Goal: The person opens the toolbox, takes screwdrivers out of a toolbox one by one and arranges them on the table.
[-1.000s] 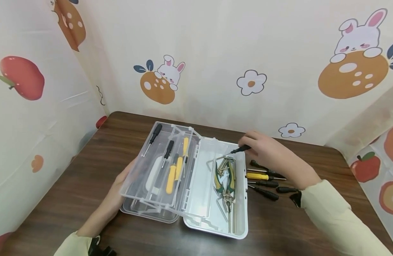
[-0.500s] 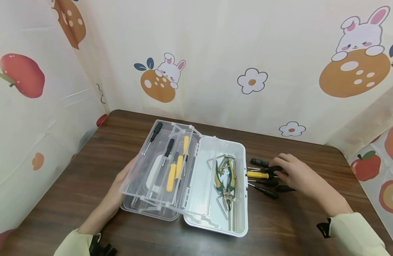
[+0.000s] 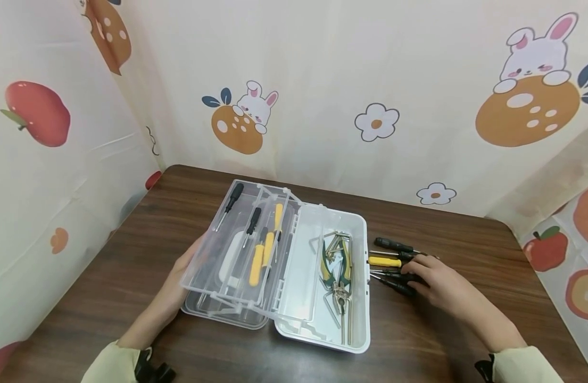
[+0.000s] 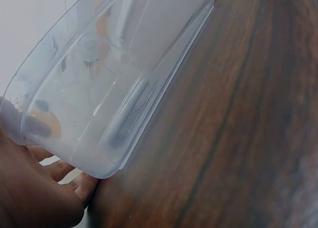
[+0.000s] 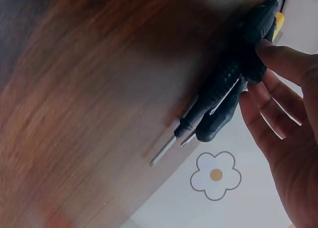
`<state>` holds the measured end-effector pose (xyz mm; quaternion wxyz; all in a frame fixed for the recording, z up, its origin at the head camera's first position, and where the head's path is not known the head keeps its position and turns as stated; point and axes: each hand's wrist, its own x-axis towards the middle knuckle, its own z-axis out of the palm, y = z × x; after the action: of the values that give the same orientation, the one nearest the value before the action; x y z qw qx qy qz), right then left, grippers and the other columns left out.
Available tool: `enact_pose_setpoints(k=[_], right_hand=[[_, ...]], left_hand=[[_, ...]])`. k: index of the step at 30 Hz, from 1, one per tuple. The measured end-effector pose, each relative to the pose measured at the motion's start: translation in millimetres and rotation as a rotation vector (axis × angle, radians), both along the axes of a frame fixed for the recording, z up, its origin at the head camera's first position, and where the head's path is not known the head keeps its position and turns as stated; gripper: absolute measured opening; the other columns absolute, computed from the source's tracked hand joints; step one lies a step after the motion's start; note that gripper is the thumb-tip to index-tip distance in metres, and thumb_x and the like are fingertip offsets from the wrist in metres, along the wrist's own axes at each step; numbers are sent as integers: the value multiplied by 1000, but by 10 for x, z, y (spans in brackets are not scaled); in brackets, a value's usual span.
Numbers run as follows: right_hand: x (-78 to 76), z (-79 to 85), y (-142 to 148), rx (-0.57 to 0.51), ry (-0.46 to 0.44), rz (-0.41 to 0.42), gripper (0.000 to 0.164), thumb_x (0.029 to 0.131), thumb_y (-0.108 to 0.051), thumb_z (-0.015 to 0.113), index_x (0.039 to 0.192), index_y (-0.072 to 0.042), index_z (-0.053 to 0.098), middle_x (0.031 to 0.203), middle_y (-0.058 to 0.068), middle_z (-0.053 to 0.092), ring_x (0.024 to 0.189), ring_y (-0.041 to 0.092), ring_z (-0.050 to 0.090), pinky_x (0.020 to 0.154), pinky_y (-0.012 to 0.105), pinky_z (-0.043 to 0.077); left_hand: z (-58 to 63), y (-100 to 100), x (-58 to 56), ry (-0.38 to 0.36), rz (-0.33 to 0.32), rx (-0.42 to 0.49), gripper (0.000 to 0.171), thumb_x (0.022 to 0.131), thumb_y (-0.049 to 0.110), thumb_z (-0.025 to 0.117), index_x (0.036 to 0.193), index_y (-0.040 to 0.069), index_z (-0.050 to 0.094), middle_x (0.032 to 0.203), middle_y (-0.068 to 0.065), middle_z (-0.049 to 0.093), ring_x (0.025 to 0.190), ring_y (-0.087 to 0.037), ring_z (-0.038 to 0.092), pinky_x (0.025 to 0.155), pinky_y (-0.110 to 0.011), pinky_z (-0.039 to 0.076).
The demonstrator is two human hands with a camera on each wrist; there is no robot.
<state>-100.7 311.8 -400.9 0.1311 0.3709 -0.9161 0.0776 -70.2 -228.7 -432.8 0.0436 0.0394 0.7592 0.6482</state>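
Note:
My left hand (image 3: 171, 284) grips the left edge of the toolbox's raised clear tray (image 3: 203, 274); some fingers show through the plastic in the left wrist view. Black and yellow screwdrivers lie in that tray. My right hand (image 3: 444, 284) is over the loose screwdrivers right of the toolbox. Its thumb and fingers pinch the black handle of a screwdriver (image 5: 256, 69) in the right wrist view. Its shaft is hard to make out. Beside it lie further black-handled screwdrivers (image 5: 213, 118) and one with a yellow handle (image 3: 384, 261).
The white toolbox base (image 3: 368, 314) stands open in the middle of the wooden table (image 3: 418, 346). Green-and-yellow pliers (image 3: 327, 275) and several L-shaped hex keys (image 3: 349, 324) lie in it. A patterned curtain (image 3: 317, 133) hangs behind the table.
My right hand has left the toolbox with a black screwdriver, reached the loose pile, and shifted nearer to me there. Another black screwdriver now shows at the pile's back. The left hand stays put.

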Motion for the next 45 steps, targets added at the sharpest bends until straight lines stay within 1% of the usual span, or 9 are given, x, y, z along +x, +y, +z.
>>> enact_pose_setpoints(k=[5,11,13,18,20,25,31,35,45], right_hand=[[18,-15,-47,2,-18,-11,38,70,0,92,100,-15,74,101,-4,68,87,14,66,71,36,59],[37,-20,-85,3,-27,-14,38,70,0,92,99,-17,74,102,-5,68,89,13,67,71,34,59],[42,-22,-89,7,-34,-21,38,71,1,92,99,-17,74,102,-5,68,89,13,67,71,34,60],[39,-10,-104,12,-28,-23,38,71,0,92,99,-18,73,101,-6,67,89,13,67,72,35,59],[31,11,-122,15,-21,-20,38,71,0,92,99,-18,73,101,-6,67,88,13,67,71,35,59],[3,108,-198,33,-23,-35,35,75,-3,91,101,-19,74,99,-8,66,84,8,63,69,33,58],[-84,229,-324,65,-38,-43,31,79,-4,89,104,-16,75,99,-6,67,86,9,63,71,34,57],[-155,317,-431,91,-86,-65,29,84,-4,86,108,-15,75,102,-3,68,90,12,65,74,36,59],[-363,562,-752,80,-79,-20,24,87,-6,83,108,-16,76,106,-1,71,95,15,66,77,37,61]], left_hand=[[-10,1,2,5,-6,-18,57,114,36,37,167,17,25,174,-10,24,158,-25,22,105,0,29],[-17,-4,15,24,-12,-8,57,114,35,38,167,16,26,173,-11,25,152,-2,28,106,-1,29],[-12,-1,14,28,-9,-2,56,114,33,38,167,16,27,173,-11,26,151,-2,29,106,-1,30],[15,21,8,31,1,5,55,114,31,38,166,16,28,173,-11,26,158,-27,23,105,-1,30],[21,25,7,33,0,5,55,114,32,38,166,16,28,173,-11,26,157,-31,22,106,-1,29],[10,17,4,31,1,-9,56,114,33,39,167,15,27,173,-12,26,157,-24,23,105,0,29],[11,13,3,24,6,2,56,114,32,39,166,15,28,173,-12,26,158,-35,20,104,0,29],[5,13,6,31,8,1,55,115,31,38,166,15,29,173,-12,27,157,-34,21,105,-1,30],[0,6,2,16,4,-17,58,114,35,40,167,16,27,174,-11,25,158,-31,21,105,-1,28]])
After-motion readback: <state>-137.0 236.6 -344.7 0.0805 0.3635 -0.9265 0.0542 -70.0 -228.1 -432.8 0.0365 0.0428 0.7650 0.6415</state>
